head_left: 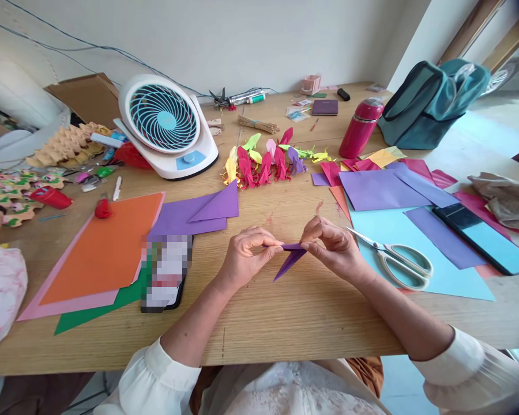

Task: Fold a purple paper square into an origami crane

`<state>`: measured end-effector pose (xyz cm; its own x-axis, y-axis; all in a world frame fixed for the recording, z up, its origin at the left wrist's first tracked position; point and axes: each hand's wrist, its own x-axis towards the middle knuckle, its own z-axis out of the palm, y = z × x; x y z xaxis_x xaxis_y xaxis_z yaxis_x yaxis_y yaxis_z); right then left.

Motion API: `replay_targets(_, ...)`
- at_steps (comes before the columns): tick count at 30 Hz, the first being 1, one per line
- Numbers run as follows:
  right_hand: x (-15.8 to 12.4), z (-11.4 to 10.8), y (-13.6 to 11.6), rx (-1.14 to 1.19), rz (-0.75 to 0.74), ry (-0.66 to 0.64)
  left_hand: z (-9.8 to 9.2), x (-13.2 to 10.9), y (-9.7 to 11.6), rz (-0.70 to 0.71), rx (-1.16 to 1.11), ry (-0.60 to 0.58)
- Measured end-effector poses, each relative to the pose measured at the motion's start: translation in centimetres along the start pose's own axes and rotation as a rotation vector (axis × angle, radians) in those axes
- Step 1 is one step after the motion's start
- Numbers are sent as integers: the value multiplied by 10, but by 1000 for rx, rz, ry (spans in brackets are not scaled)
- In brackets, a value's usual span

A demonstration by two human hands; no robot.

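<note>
Both hands pinch a small folded piece of purple origami paper (290,262) just above the table. My left hand (249,253) grips its left end between thumb and fingertips. Its right end is pinched by my right hand (332,246). A narrow pointed flap hangs down between them towards the lower left. Scissors (404,265) with pale handles lie right of my right hand, on light blue paper (445,282). Left of my left hand is a phone (166,274) with a blurred screen. Purple sheets (185,216) lie beyond it.
Folded paper figures (263,164) in several colours cluster mid-table. A white fan (166,124) stands behind at left, a pink bottle (361,128) and a teal bag (432,106) at right. Orange paper (108,248) lies at left, near another person's sleeve (2,294).
</note>
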<state>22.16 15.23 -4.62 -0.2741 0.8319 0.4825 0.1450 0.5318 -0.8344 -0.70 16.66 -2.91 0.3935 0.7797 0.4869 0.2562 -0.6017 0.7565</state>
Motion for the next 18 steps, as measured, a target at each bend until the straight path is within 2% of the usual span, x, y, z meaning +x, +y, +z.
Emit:
replay_targets(10, 0, -6, 4, 9, 24, 27, -1, 0, 0, -49, -32, -38)
replay_targets(15, 1, -7, 7, -9, 52, 13, -2, -1, -6, -76, 13, -17)
replay_targets(18, 1, -9, 8, -11, 73, 27, -2, 0, -8, -96, -17, -59)
